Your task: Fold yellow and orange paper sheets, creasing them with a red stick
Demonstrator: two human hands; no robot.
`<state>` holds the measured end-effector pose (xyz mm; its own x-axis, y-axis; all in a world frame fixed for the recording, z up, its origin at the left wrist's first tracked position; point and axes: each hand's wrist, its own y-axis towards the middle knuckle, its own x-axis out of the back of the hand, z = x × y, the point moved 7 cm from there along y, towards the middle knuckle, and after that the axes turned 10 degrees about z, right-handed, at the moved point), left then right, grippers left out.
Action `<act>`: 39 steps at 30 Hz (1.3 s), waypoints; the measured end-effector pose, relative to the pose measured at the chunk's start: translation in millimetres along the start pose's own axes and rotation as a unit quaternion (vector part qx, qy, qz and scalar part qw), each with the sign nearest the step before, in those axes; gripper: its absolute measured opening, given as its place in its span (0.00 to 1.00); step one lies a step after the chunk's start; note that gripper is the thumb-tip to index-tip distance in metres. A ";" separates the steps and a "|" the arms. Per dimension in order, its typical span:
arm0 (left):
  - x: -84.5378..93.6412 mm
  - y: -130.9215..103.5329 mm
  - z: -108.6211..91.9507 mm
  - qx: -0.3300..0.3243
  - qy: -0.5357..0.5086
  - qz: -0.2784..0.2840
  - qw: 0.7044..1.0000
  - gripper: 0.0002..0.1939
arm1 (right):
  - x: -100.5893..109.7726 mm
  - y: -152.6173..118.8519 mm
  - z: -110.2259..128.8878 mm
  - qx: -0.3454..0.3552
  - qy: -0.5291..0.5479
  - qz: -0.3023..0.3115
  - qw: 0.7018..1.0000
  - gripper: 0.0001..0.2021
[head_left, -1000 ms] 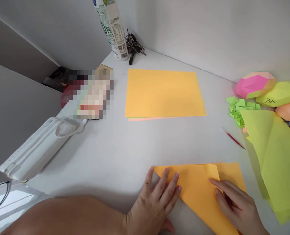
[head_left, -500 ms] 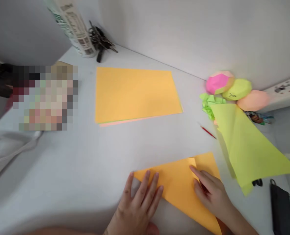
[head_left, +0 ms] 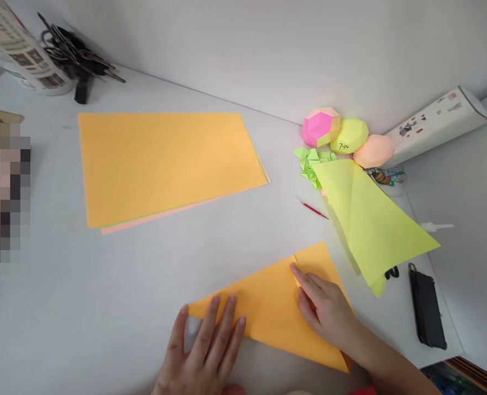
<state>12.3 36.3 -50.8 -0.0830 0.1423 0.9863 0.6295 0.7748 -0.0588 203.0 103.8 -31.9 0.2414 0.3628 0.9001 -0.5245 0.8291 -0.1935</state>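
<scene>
- Your folded orange sheet (head_left: 263, 307) lies on the table (head_left: 136, 280), beneath your fingers (head_left: 225, 328);
- your left hand (head_left: 200, 354): fingers spread, gripping nothing, laid across the sheet's pointed left corner;
- your right hand (head_left: 329, 310): index fingertip at the upper end of the sheet's folded edge, other fingers curled; whether they pinch paper, you cannot tell.

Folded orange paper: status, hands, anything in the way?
Left hand spread on left end of folded orange paper. Right hand touching it near far edge. Paper lies on white table. Red pen refill beyond, clear of paper.
</scene>
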 end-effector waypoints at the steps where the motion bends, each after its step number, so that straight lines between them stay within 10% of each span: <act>1: -0.2 -0.3 0.0 -0.001 -0.001 -0.001 1.000 0.42 | -0.3 0.5 0.3 -0.001 -0.004 0.001 1.000 0.29; 39: 12.3 11.3 1.3 0.020 0.053 0.064 0.996 0.45 | 6.9 6.0 -0.9 0.022 -0.040 -0.014 0.999 0.30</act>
<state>17.4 47.6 -39.6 0.0790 0.1773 0.9810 0.5981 0.7788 -0.1889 202.2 111.7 -27.2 0.1907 0.3034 0.9336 -0.5538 0.8185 -0.1529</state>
